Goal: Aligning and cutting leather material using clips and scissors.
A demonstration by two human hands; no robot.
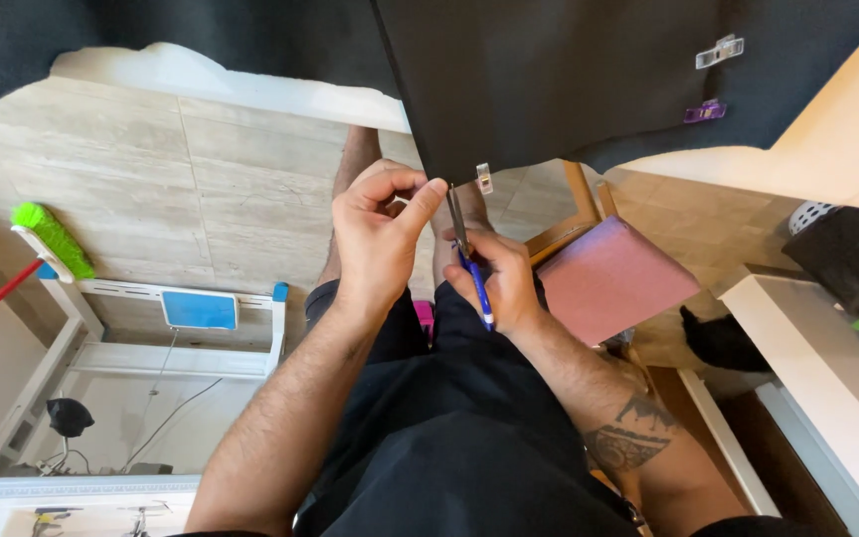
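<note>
A large sheet of black fabric point(569, 80) hangs from the top of the view, with small clips point(720, 50) along it. My left hand point(375, 239) pinches the fabric's lower left edge between thumb and fingers. My right hand point(497, 278) holds scissors with blue handles point(471, 270); their blades point up at the fabric edge, right beside my left thumb. A clear clip point(484, 179) sits on the hem just above the blades. Both forearms reach out over my black shorts.
A wooden chair with a pink seat point(613, 278) stands to the right. A white counter point(827, 348) with a dark bag runs along the right edge. A green broom head point(52, 239) and a white rack point(151, 348) lie at the left on the tiled floor.
</note>
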